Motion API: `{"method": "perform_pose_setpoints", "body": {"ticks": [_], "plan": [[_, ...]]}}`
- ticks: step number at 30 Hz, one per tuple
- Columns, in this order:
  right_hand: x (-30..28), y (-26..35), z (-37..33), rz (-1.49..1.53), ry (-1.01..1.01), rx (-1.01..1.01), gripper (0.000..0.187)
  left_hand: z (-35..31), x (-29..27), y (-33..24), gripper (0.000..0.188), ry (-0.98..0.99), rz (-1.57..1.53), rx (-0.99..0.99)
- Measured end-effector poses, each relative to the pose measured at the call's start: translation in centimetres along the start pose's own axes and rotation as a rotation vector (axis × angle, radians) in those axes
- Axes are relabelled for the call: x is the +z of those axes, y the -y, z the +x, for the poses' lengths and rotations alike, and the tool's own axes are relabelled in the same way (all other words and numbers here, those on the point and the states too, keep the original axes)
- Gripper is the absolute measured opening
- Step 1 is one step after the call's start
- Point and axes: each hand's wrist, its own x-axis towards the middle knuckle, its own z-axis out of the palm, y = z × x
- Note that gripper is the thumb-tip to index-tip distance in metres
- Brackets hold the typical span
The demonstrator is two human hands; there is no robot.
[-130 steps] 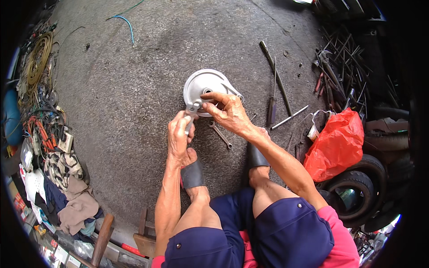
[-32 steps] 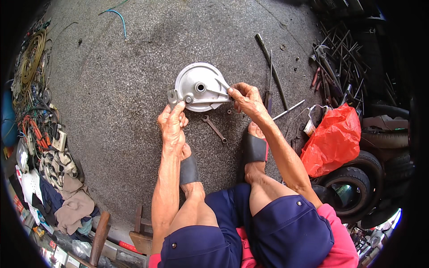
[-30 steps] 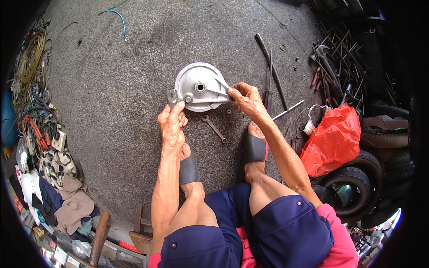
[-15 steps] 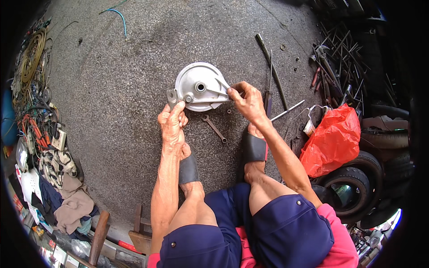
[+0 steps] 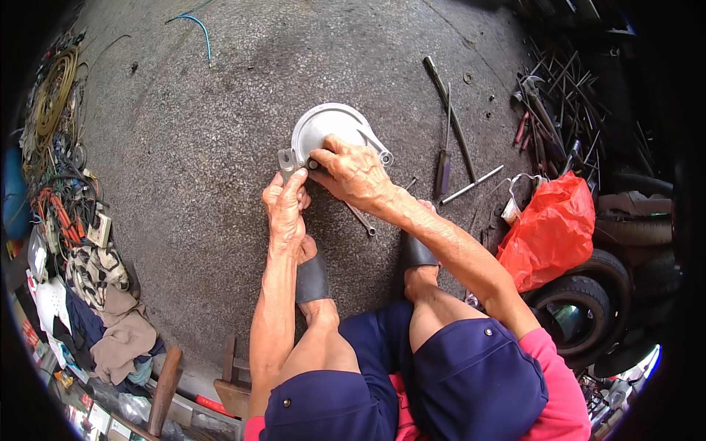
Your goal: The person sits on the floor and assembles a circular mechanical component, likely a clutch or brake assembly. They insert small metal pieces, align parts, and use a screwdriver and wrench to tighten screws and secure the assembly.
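Observation:
A round silver drum brake plate [image 5: 315, 126] is held just above the floor in front of me, its centre hub now covered. My left hand [image 5: 285, 202] is closed at its lower left edge, thumb and fingers pinching the flat brake arm [image 5: 286, 160]. Across the plate's lower part reaches my right hand [image 5: 353, 173], palm down, fingers curled together at the pivot beside the brake arm. What those fingertips pinch is too covered to make out. Below my right wrist a wrench [image 5: 362, 220] lies on the floor, partly hidden.
Right of the plate lie a screwdriver [image 5: 443, 173], a long dark bar [image 5: 451, 110] and a thin metal rod [image 5: 474, 184]. Farther right are piled tools [image 5: 544, 117], a red plastic bag [image 5: 551, 228] and tyres [image 5: 581, 301]. Cables [image 5: 55, 103] and cloths [image 5: 121, 331] line the left side.
My right hand has let go of the plate's right edge and moved left over the plate to the pivot by the brake arm. My left hand keeps its hold.

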Motion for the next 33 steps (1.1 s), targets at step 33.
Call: {"method": "perform_pose_setpoints", "body": {"ticks": [33], "plan": [[-0.7, -0.9, 1.8, -0.035, 0.089, -0.162, 0.027, -0.3, 0.7, -0.6, 0.006, -0.068, -0.008, -0.030]]}}
